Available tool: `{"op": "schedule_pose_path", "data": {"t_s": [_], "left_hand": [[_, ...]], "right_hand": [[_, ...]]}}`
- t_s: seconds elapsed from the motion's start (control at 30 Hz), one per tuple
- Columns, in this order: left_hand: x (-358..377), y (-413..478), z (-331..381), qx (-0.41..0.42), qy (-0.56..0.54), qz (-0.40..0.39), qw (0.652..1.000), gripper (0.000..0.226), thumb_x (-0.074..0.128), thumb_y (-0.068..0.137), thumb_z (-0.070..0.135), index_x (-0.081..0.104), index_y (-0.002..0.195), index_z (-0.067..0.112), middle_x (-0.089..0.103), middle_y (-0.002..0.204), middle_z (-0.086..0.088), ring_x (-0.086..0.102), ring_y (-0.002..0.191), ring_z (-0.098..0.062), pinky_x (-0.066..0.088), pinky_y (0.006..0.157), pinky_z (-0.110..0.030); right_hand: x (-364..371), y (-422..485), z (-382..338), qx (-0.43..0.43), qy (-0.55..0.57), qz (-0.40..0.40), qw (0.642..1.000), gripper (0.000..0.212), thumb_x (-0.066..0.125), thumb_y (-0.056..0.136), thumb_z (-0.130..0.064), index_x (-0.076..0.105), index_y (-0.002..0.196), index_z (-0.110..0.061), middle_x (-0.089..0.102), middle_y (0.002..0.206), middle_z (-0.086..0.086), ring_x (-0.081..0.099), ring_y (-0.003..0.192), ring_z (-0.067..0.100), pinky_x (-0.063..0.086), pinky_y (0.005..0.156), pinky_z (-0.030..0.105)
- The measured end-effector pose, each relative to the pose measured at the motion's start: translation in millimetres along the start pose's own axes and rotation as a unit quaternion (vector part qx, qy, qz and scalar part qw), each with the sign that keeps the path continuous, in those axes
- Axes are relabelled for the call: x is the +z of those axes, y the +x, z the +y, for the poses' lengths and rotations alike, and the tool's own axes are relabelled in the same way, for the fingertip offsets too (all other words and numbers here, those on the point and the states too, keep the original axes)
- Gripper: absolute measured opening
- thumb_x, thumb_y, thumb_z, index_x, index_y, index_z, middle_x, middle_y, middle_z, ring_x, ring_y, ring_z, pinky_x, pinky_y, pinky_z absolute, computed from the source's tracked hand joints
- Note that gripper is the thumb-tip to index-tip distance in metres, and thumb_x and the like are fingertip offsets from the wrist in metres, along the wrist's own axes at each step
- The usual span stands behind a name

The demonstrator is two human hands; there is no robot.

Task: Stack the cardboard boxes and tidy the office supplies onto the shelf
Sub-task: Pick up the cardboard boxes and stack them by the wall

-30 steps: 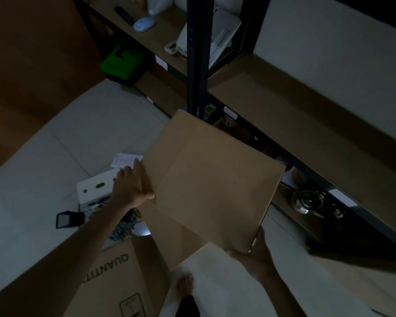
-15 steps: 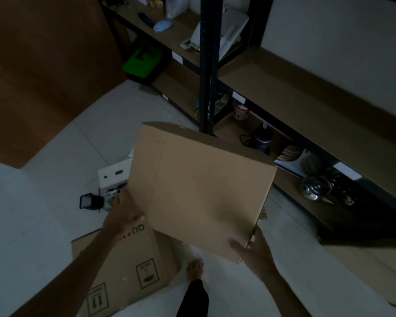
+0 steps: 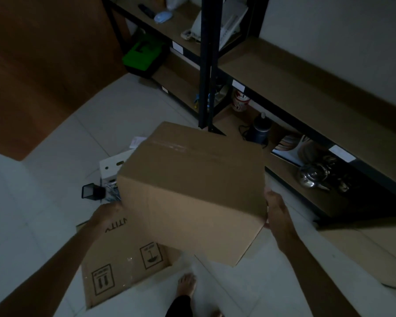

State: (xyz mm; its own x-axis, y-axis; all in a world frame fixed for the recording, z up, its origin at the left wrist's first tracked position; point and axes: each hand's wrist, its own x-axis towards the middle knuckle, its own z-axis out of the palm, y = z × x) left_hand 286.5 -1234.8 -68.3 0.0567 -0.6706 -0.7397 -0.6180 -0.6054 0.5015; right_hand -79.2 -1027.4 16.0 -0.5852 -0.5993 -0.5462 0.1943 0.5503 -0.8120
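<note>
The cardboard box (image 3: pixel 192 195) hangs in mid-air over the printed box (image 3: pixel 124 259) on the floor. The right grip (image 3: pixel 278 211) presses flat against its side and the left grip (image 3: pixel 108 212) has its fingers hidden beneath, hold unclear — likely squeezed between palms for stacking.

A shiny steel kettle (image 3: pixel 312 177) sits right of a dark corded jug-shaped appliance (image 3: pixel 260 132), which stands near a white-and-red printed mug (image 3: pixel 240 102). Farther left, a bright green plastic case (image 3: pixel 144 53) lies near a brown wooden panel (image 3: pixel 32 76). Pale tiles cover the floor (image 3: pixel 44 179).
</note>
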Motion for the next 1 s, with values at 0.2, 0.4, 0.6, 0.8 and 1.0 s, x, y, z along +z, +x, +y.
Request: {"op": "schedule_pose_path", "data": {"t_s": [0.2,0.4,0.6,0.8,1.0], "left_hand": [[-4,-29,51,0.061,-0.145,-0.038,0.987,0.057,0.031,0.094,0.058,0.057,0.114,0.012,0.060,0.104,-0.012,0.057,0.094,-0.030,0.045,0.073,-0.035],[17,-50,55,0.302,0.200,-0.026,0.932,0.073,0.055,0.092,0.037,0.012,0.150,0.028,0.033,0.147,-0.001,0.037,0.132,-0.025,0.039,0.101,-0.048],[25,-47,82,0.330,0.305,-0.017,0.893,0.079,0.065,0.083,0.025,0.020,0.147,0.036,0.021,0.152,-0.002,0.023,0.138,-0.027,0.038,0.102,-0.045],[29,-68,86,0.315,0.355,0.014,0.880,0.081,0.061,0.079,0.046,0.018,0.147,0.036,0.024,0.151,-0.006,0.023,0.139,-0.028,0.038,0.104,-0.043],[22,-123,84,0.316,0.358,0.032,0.878,0.082,0.063,0.081,0.048,0.016,0.147,0.035,0.023,0.151,-0.007,0.030,0.136,-0.030,0.039,0.100,-0.045]], "right_hand": [[17,-12,49,0.022,-0.205,-0.018,0.978,0.061,0.054,0.094,-0.022,0.025,0.148,-0.022,0.040,0.138,0.011,0.047,0.113,0.028,0.043,0.085,0.034],[25,-23,62,0.010,-0.229,0.001,0.973,0.076,0.049,0.086,-0.041,0.011,0.150,-0.029,0.021,0.149,0.013,0.037,0.128,0.035,0.039,0.098,0.045],[34,-34,61,0.015,-0.243,0.032,0.969,0.084,0.044,0.074,-0.052,0.012,0.149,-0.034,0.008,0.156,0.008,0.034,0.131,0.036,0.039,0.100,0.049],[29,-48,58,0.032,-0.235,0.051,0.970,0.078,0.068,0.083,-0.032,0.022,0.147,-0.035,0.027,0.147,0.007,0.044,0.121,0.033,0.044,0.095,0.048],[7,-91,32,0.024,-0.264,0.075,0.961,0.076,0.064,0.084,-0.043,0.021,0.146,-0.036,0.029,0.144,0.005,0.048,0.117,0.034,0.046,0.093,0.048]]}}
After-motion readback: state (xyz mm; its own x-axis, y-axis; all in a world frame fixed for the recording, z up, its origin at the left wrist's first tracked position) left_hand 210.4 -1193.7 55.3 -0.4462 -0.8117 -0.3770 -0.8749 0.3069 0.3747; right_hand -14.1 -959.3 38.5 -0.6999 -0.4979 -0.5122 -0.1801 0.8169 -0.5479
